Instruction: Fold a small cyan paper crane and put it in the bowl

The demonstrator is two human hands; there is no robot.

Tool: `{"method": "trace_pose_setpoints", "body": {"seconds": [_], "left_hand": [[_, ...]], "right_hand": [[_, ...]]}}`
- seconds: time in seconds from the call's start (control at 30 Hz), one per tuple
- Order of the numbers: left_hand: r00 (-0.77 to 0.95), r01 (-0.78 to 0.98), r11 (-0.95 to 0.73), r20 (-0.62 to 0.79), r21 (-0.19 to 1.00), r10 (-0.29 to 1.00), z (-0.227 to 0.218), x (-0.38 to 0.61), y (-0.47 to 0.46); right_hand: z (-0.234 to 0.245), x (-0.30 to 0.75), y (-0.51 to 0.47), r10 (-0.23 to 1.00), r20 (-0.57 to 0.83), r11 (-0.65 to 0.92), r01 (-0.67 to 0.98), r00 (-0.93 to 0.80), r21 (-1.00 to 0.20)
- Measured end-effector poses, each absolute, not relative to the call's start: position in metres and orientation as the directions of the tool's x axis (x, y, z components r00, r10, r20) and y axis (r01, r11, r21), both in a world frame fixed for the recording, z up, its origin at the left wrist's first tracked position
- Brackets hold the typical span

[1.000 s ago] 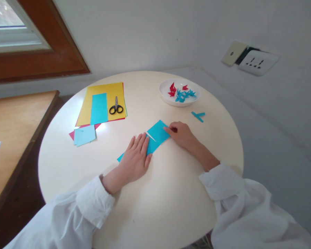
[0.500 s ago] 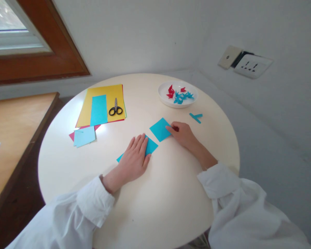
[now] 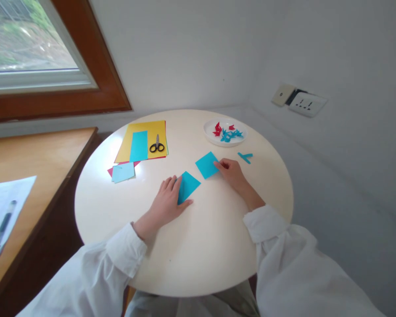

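Observation:
Two blue paper squares lie turned cornerwise in the middle of the round table. My right hand (image 3: 232,172) pinches the right corner of the farther blue paper square (image 3: 207,164), its other fingers curled in. Over the left part of the nearer blue paper square (image 3: 188,187) rests my left hand (image 3: 166,200), thumb spread away from the fingers; that side of the sheet is hidden. Narrow blue paper strips (image 3: 246,157) lie beyond my right hand. Behind them a white plate (image 3: 214,140) holds several small folded red pieces (image 3: 217,129) and blue pieces (image 3: 229,135).
Black-handled scissors (image 3: 157,145) and a blue paper strip (image 3: 139,145) lie on yellow sheets (image 3: 128,141) at the table's (image 3: 198,251) far left. Pale blue squares (image 3: 123,172) sit before them. A wooden desk (image 3: 49,154) bears a pen (image 3: 3,226) on paper. Walls stand behind and right.
The camera view has shifted, showing more of the desk and window. My left hand has drawn left off part of the nearer square, baring more of it. My right hand still pinches the farther square.

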State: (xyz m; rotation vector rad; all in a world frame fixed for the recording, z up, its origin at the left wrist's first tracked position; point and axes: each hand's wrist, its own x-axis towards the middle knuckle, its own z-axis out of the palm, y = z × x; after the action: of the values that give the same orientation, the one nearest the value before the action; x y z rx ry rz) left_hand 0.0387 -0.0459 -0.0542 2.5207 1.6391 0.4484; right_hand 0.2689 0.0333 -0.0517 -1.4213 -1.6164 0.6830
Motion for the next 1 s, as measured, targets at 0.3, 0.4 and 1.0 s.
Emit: {"method": "trace_pose_setpoints", "body": {"seconds": [0.3,0.4,1.0], "left_hand": [[0.387,0.868,-0.408,0.127,0.284,0.913,-0.037,0.043,-0.045],[0.368,0.875,-0.38,0.099,0.299,0.925,-0.031,0.046,-0.045],[0.215,0.912,-0.266,0.188,0.313,0.958,-0.025,0.025,-0.036]], "right_hand": [[-0.055,0.27,0.033,0.959,0.281,0.233,0.47,0.034,-0.851],[-0.056,0.27,0.035,0.957,0.288,0.245,0.456,0.026,-0.856],[-0.057,0.272,0.037,0.952,0.301,0.244,0.454,0.057,-0.857]]}}
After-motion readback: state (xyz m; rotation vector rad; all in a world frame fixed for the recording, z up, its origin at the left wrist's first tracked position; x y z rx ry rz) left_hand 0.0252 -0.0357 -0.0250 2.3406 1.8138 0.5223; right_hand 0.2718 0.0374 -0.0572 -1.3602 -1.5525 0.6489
